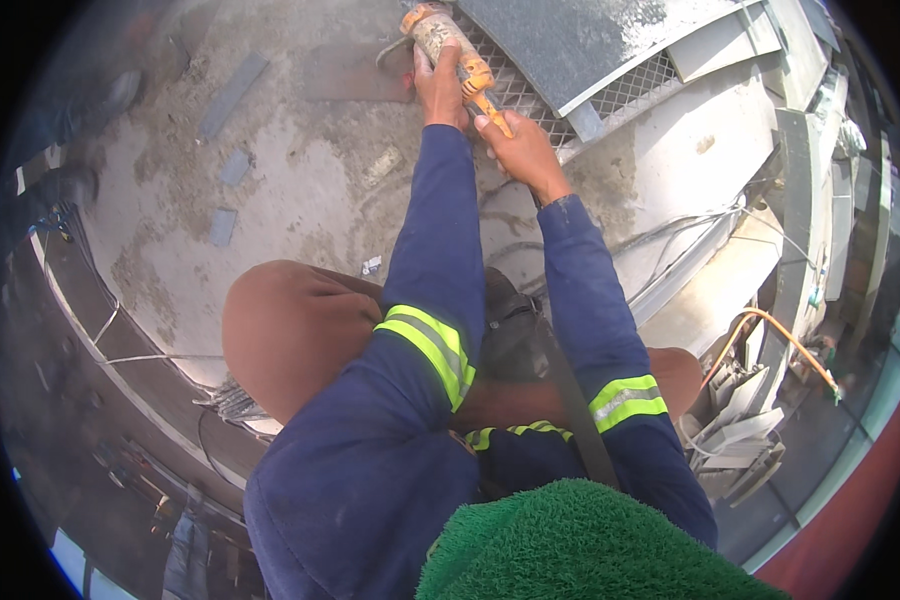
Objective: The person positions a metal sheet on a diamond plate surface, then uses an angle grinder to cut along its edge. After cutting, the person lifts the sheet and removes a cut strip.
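A dusty orange angle grinder (436, 34) is gripped in both my hands at the top of the view. My left hand (438, 90) wraps round its body from the left side. Lower and to the right, my right hand (528, 153) is closed round its narrower rear end. The grinder's front end runs to the picture's upper edge, and I cannot make out its disc. Just right of the tool lies a dark grey slab (545, 50) with pale dust on it, resting on a metal mesh (505, 85).
Small grey offcuts (234, 168) lie on the dusty concrete floor (300, 190) at left. Cables (660, 232) trail across the right. Broken strips (745, 425) are heaped near an orange hose (785, 335). Long panels (798, 190) line the right side. Haze blurs the upper left.
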### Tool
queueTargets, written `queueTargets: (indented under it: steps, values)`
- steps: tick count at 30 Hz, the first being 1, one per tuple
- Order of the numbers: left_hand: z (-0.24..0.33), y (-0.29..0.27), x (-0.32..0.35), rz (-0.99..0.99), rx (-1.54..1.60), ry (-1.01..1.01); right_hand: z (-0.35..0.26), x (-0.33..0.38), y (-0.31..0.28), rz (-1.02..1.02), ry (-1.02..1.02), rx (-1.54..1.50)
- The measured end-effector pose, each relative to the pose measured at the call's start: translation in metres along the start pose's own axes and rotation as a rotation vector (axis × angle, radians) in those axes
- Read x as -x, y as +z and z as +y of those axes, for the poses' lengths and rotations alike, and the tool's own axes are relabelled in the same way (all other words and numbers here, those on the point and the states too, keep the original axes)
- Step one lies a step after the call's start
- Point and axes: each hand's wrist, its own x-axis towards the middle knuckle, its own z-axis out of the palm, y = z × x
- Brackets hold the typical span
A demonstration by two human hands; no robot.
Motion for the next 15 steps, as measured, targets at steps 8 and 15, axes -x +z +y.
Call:
queueTargets:
  steps: [8,15]
  values:
    - [-0.004,-0.002,0.021,0.018,0.000,-0.031,0.014,0.020,-0.001,-0.007,-0.025,-0.030]
    - [-0.003,-0.002,0.028,0.011,0.010,-0.009,0.022,0.024,0.003,0.021,-0.048,-0.039]
